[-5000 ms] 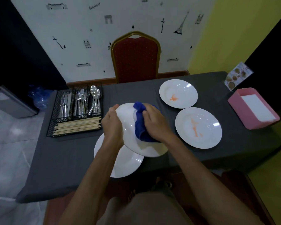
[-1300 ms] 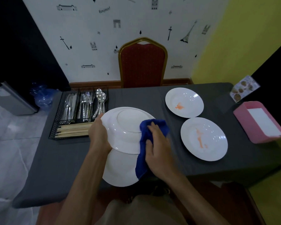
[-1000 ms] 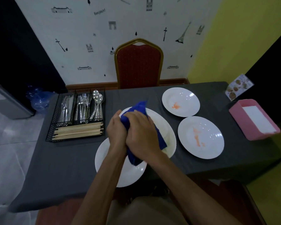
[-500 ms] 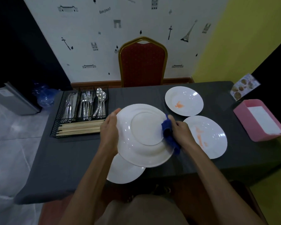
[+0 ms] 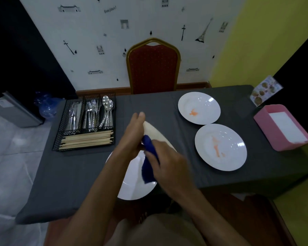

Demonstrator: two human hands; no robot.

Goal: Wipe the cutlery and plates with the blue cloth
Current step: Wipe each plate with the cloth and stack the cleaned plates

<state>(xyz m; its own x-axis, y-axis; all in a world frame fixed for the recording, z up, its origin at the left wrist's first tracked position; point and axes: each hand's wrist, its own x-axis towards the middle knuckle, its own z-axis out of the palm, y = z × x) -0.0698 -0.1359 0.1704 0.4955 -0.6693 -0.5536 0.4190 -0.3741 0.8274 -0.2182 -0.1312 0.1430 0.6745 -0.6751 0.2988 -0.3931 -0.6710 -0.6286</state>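
My left hand [image 5: 132, 137] holds a white plate [image 5: 156, 133] tilted steeply above the table, so mostly its rim and underside show. My right hand [image 5: 167, 164] grips the blue cloth [image 5: 148, 162] and presses it against that plate's near side. Below them a clean white plate [image 5: 132, 185] lies on the dark tablecloth [image 5: 78, 174] near the front edge. Two more white plates lie to the right, one at the back [image 5: 199, 108] and one nearer [image 5: 220, 147], both with orange smears. A black wire caddy [image 5: 86, 121] at the left holds knives, forks, spoons and chopsticks.
A pink tray [image 5: 283, 127] with white paper sits at the table's right end, with a menu card [image 5: 266, 90] behind it. A red chair [image 5: 153, 68] stands against the far side. A grey bin [image 5: 12, 110] and blue bag are on the floor at left.
The held plate has turned from facing me with its underside to nearly edge-on. My right hand with the cloth moved from the plate's right rim to its near left side.
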